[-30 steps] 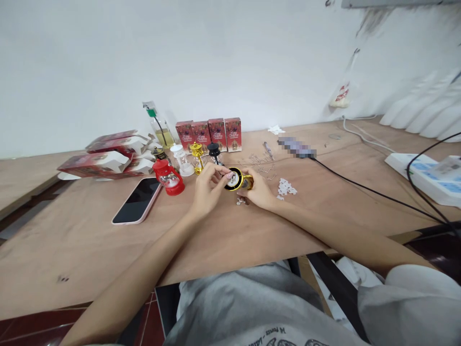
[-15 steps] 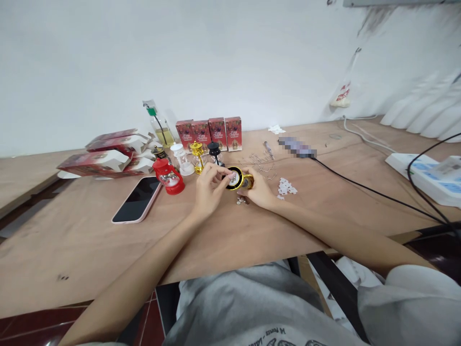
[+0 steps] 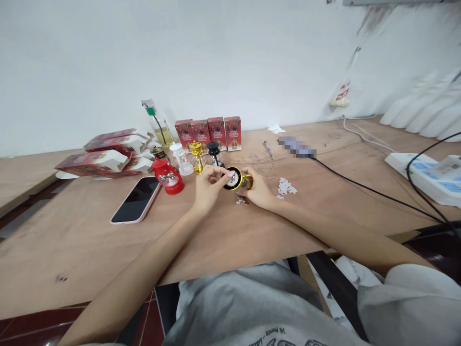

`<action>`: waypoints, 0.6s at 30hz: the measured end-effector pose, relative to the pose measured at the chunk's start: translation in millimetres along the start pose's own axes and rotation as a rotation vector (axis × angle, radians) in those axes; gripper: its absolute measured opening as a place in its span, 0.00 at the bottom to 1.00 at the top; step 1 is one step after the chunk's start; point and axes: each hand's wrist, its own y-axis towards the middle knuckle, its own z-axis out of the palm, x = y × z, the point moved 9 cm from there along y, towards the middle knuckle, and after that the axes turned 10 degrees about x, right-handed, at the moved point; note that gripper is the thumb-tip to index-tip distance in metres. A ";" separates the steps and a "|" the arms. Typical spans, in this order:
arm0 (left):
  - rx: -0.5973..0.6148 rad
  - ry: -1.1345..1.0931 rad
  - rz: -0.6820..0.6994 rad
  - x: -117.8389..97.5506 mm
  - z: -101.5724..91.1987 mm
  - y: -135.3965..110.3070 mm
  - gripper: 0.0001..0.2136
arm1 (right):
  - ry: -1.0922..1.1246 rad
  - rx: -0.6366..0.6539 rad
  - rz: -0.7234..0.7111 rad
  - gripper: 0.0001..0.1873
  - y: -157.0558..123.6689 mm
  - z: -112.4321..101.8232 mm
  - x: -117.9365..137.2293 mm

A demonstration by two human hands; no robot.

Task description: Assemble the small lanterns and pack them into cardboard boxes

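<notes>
My right hand (image 3: 260, 191) is wrapped round a small gold lantern (image 3: 247, 182), which lies tipped with its round base facing me. The base has a black ring, a gold rim and a white middle. At that white middle, the thumb and fingertips of my left hand (image 3: 209, 188) are pinched together. Whatever sits between them is too small to make out. Just below the lantern, several small shiny round pieces (image 3: 240, 201) lie on the wooden table (image 3: 223, 240). A red lantern (image 3: 168, 178), a white one (image 3: 183, 161), a gold one (image 3: 196, 156) and a black one (image 3: 213, 151) stand to the left and behind.
Red printed boxes (image 3: 234, 134) stand near the wall; flattened ones (image 3: 93, 162) lie left. A phone (image 3: 137, 201), a bottle of yellowish liquid (image 3: 163, 135), white flat pieces (image 3: 286, 186), bent wires (image 3: 264, 168), a screwdriver (image 3: 268, 150) and a power strip (image 3: 427, 179) are also around.
Both hands stay at the lantern in nearly the same pose. The left fingertips have shifted very slightly over the base; the whole view has moved a little.
</notes>
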 end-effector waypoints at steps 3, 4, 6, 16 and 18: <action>0.022 -0.094 -0.070 6.6 4.1 -0.1 0.14 | 0.015 0.013 0.013 0.24 -0.1 1.5 -2.3; 0.023 -0.121 -0.086 7.8 5.2 -0.3 0.15 | 0.018 0.015 0.014 0.24 0.0 1.9 -3.0; -0.004 -0.171 -0.100 8.8 5.2 -0.9 0.17 | 0.008 0.010 0.002 0.24 0.3 1.6 -3.1; 0.160 -0.380 -0.242 18.6 24.1 -4.0 0.20 | -0.024 0.007 -0.058 0.24 -0.6 2.1 1.0; 0.220 -0.442 -0.297 20.6 30.6 -6.2 0.20 | -0.025 0.016 -0.082 0.23 -0.8 2.8 4.7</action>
